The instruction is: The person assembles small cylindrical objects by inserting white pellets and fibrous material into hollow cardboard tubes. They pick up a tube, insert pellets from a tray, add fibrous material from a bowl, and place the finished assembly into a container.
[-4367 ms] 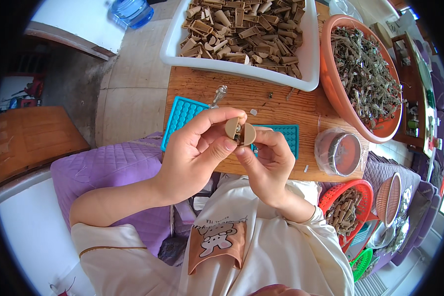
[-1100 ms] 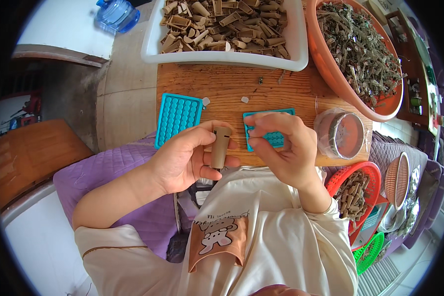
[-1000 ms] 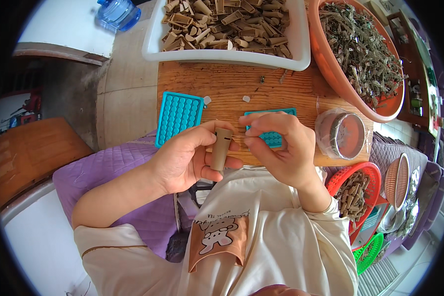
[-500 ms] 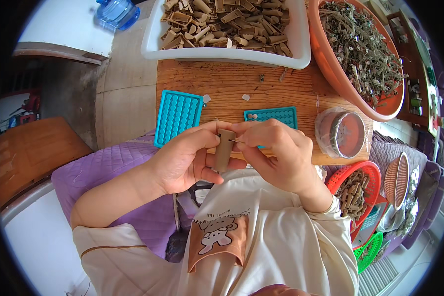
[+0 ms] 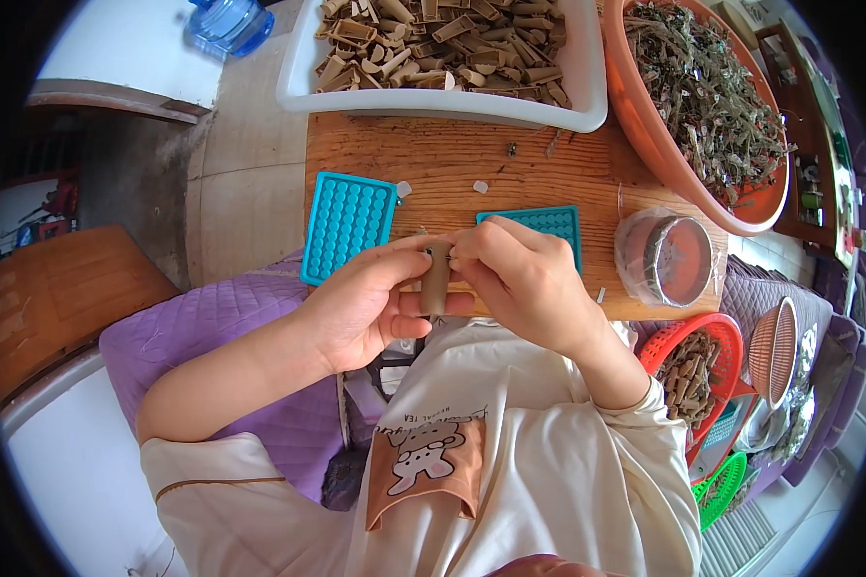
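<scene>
My left hand is closed round a brown tube-shaped piece, holding it upright between thumb and fingers. A small dark hole or spot shows near the tube's top. At the tube's upper right side, my right hand is pinched shut; a tiny dark thing shows at its fingertips, too small to name. Behind my right hand lies a teal tray with round cells, partly covered by it. Another teal tray lies beyond my left wrist.
A white bin of brown plastic pieces stands at the back. To its right is an orange basin of tangled small parts. A plastic-lined round container sits at the table's right, near a red basket of brown pieces. Small white bits lie on the wood.
My right hand has shifted slightly left and up, closer against the tube. The tube and left fingers have risen a little. A small white strip now shows on the table right of my right hand.
</scene>
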Demonstrator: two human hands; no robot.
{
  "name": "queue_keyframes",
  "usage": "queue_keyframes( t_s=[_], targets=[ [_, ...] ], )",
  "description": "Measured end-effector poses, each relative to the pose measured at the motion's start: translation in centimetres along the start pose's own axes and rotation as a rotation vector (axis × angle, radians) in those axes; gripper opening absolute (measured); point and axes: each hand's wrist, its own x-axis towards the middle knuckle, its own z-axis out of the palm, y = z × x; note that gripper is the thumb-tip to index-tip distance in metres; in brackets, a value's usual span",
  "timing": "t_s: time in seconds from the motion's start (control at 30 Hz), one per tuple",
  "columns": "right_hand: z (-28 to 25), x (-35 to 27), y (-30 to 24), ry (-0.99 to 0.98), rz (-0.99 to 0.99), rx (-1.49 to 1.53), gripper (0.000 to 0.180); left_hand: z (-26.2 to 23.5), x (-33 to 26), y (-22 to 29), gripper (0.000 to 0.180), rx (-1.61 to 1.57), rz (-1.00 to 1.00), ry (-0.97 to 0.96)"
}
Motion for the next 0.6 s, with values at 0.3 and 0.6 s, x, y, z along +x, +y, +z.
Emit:
queue_keyframes(
  t_s=[0.3, 0.6],
  targets=[
    [-0.8, 1.1, 0.8, -0.036, 0.078, 0.139, 0.015, 1.0, -0.7, 0.5, 0.026, -0.034, -0.03, 0.099],
    [-1.4, 1.3, 0.1, -0.029, 0.027, 0.133, 0.015, 0.2, -0.8, 0.4, 0.024, -0.02, -0.018, -0.03]
  ],
)
